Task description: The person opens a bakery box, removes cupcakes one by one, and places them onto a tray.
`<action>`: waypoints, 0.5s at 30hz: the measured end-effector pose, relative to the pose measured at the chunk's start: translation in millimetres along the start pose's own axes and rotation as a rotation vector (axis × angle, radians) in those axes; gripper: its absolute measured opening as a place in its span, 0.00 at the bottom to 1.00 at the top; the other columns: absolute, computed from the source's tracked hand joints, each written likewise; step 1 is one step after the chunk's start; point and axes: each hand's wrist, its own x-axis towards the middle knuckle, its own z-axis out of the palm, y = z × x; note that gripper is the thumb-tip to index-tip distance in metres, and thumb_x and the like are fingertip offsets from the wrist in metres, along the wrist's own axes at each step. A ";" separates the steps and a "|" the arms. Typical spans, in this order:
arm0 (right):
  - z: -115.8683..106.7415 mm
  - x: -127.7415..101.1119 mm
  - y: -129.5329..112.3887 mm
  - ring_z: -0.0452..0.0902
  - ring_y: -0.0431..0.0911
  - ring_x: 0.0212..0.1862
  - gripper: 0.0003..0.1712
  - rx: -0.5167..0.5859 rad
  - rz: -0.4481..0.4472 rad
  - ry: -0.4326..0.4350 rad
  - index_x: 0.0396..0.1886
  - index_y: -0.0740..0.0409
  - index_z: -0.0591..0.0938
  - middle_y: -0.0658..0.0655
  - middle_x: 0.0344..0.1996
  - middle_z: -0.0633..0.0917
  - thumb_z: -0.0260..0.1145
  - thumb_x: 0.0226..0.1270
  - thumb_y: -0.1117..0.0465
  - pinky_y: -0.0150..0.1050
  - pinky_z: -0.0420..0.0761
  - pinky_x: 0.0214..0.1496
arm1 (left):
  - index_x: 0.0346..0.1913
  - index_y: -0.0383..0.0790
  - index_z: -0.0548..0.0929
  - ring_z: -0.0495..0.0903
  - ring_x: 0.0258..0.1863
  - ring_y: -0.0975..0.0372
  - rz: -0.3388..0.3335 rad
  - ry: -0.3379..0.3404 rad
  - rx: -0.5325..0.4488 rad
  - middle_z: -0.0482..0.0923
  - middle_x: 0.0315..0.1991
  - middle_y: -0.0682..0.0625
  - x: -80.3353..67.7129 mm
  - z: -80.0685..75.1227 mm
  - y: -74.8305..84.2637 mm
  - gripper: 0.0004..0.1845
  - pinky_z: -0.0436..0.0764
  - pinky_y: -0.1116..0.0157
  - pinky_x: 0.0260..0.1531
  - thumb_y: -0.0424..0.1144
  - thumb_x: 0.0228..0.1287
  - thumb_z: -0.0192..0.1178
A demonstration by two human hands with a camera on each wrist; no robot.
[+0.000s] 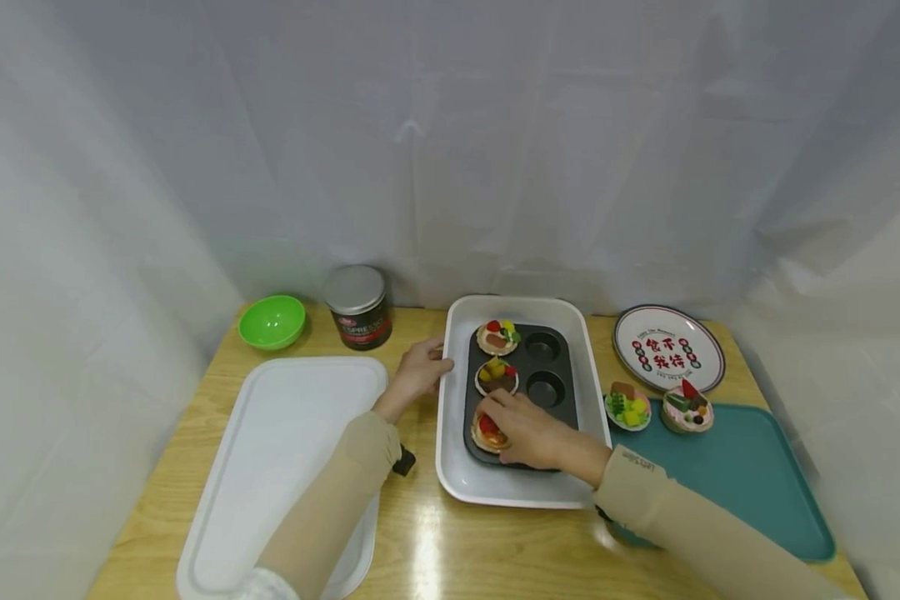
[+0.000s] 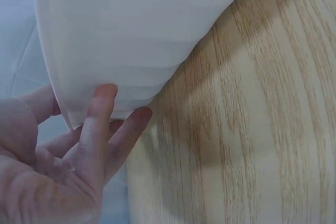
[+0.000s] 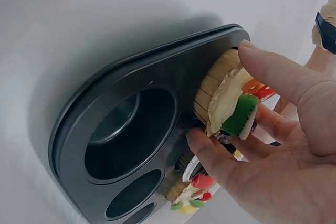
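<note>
right hand (image 1: 528,433) — grip curled around tart (image 3: 231,95) at near-left cup of muffin tin (image 1: 562,400) | left hand (image 1: 420,371) — fingers straight against white dish (image 1: 450,467) | three cups filled, three empty; two tarts (image 1: 656,408) wait on teal tray (image 1: 765,483)

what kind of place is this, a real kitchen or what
Probably a staged tabletop set, not a real kitchen: pale cloth hangs all around a light wooden table, and the fruit-topped tart that the right hand grips at the dark metal muffin tin looks like a toy.
</note>
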 end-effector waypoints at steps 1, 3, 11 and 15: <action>0.0 -0.6 0.5 0.73 0.61 0.66 0.36 -0.006 0.000 -0.003 0.64 0.51 0.75 0.59 0.69 0.73 0.82 0.58 0.65 0.55 0.80 0.68 | 0.78 0.39 0.71 0.90 0.49 0.44 -0.001 -0.001 -0.004 0.82 0.64 0.32 -0.2 0.0 0.2 0.33 0.84 0.68 0.24 0.32 0.70 0.57; -0.2 -1.5 1.3 0.73 0.61 0.66 0.35 -0.016 0.001 -0.006 0.62 0.50 0.75 0.59 0.68 0.74 0.82 0.58 0.65 0.56 0.80 0.68 | 0.78 0.38 0.71 0.89 0.49 0.43 -0.003 -0.002 -0.010 0.82 0.64 0.31 -0.3 0.1 0.5 0.33 0.84 0.68 0.24 0.31 0.70 0.56; 1.1 -2.6 5.6 0.75 0.60 0.62 0.32 -0.037 -0.037 0.016 0.60 0.50 0.75 0.59 0.65 0.76 0.81 0.59 0.66 0.56 0.82 0.65 | 0.78 0.37 0.70 0.89 0.50 0.42 0.006 -0.001 -0.013 0.82 0.64 0.30 0.0 0.3 -0.1 0.33 0.83 0.69 0.24 0.31 0.70 0.56; 1.5 -0.8 7.1 0.76 0.59 0.60 0.31 -0.032 -0.035 0.022 0.59 0.50 0.76 0.59 0.64 0.77 0.80 0.59 0.67 0.55 0.83 0.63 | 0.78 0.36 0.70 0.89 0.50 0.41 0.014 -0.004 -0.018 0.82 0.64 0.30 0.0 0.5 -0.9 0.33 0.84 0.69 0.24 0.30 0.70 0.55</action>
